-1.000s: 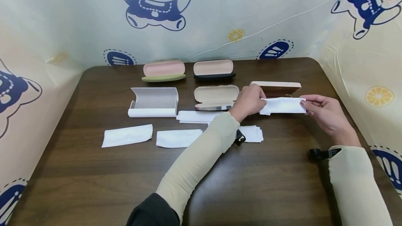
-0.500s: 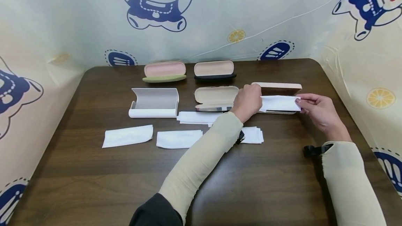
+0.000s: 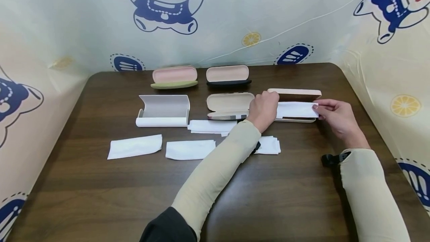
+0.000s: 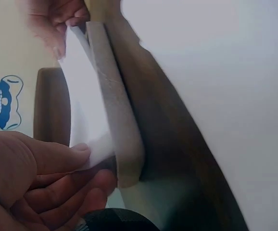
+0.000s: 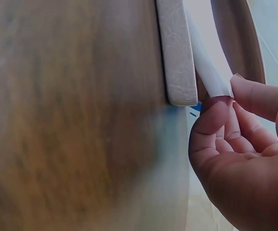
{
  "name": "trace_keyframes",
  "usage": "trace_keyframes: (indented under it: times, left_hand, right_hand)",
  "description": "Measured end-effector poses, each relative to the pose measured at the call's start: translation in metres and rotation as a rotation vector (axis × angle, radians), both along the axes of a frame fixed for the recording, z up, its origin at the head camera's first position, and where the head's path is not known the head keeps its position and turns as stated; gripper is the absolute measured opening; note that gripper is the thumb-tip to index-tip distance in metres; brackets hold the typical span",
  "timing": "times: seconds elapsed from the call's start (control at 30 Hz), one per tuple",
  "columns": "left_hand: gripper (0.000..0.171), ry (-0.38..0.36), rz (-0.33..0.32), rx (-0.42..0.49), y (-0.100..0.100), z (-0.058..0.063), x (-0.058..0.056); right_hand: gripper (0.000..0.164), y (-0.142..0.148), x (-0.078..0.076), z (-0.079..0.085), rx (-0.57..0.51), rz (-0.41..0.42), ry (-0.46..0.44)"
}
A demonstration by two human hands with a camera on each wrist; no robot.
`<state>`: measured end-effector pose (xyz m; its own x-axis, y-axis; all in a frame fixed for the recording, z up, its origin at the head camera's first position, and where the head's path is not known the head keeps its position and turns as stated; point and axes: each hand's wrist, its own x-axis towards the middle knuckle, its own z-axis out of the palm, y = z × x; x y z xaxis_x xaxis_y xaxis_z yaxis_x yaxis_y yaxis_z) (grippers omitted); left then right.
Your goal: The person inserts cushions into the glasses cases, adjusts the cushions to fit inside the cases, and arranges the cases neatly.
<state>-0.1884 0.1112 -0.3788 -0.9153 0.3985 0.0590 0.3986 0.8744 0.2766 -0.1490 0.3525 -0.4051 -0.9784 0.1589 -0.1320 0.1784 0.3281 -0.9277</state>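
At the right of the table a strip of folded white cloth (image 3: pixel 297 109) lies stretched between both hands. My left hand (image 3: pixel 264 109) pinches its left end between thumb and fingers, as the left wrist view shows. Its right end is pinched by my right hand (image 3: pixel 339 118), whose thumb (image 5: pixel 257 96) lies on the cloth in the right wrist view. Behind and below the cloth stands an opened glasses case, its lid (image 3: pixel 295 92) raised at the back. The cloth sits at the mouth of the case's base (image 4: pixel 117 115) and hides most of its inside.
Other opened glasses cases stand nearby: a green-and-pink one (image 3: pixel 174 75), a black one (image 3: pixel 228 75), a white one (image 3: pixel 162 111) and a cream-lined one (image 3: pixel 230 103). More folded white cloths (image 3: pixel 134 146) lie in front, some partly hidden by the left forearm. A patterned curtain (image 3: pixel 228 10) borders the table.
Both hands have carried the white cloth slightly left and back, over the glasses case's base, whose front edge now shows beneath it. The right arm has shifted left.
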Motion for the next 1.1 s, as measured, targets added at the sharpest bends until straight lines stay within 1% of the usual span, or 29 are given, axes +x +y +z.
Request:
trace_keyframes:
  times: [0.13, 0.27, 0.43, 0.53, 0.67, 0.8, 0.9, 1.0, 1.1]
  left_hand:
    - [0.021, 0.053, -0.012, -0.05, 0.001, -0.002, 0.001]
    - [0.02, 0.069, -0.018, -0.079, 0.001, -0.003, 0.001]
    - [0.017, 0.075, -0.016, -0.097, 0.0, -0.004, 0.0]
    - [0.017, 0.087, -0.02, -0.109, -0.001, -0.005, -0.001]
    - [0.018, 0.094, -0.02, -0.12, -0.001, -0.007, 0.0]
    - [0.018, 0.098, -0.019, -0.123, -0.002, -0.009, 0.001]
    - [0.017, 0.112, -0.015, -0.116, -0.003, -0.009, 0.001]
    - [0.016, 0.107, -0.011, -0.098, -0.006, -0.006, 0.001]
    - [0.015, 0.088, -0.012, -0.061, -0.012, -0.001, 0.001]
  right_hand:
    - [0.039, -0.001, -0.001, -0.002, 0.034, -0.002, 0.007]
    - [0.039, -0.003, -0.002, -0.002, 0.066, 0.012, 0.018]
    - [0.036, -0.008, -0.002, 0.001, 0.185, 0.03, 0.032]
    - [0.036, -0.011, -0.002, 0.004, 0.266, 0.034, 0.023]
    - [0.035, -0.013, 0.0, 0.006, 0.34, 0.046, -0.001]
    - [0.037, -0.013, 0.0, 0.005, 0.376, 0.054, -0.027]
    - [0.036, -0.012, -0.001, 0.006, 0.387, 0.048, -0.021]
    - [0.036, -0.011, -0.001, 0.007, 0.39, 0.048, -0.007]
    - [0.034, -0.009, 0.001, 0.007, 0.387, 0.052, 0.005]
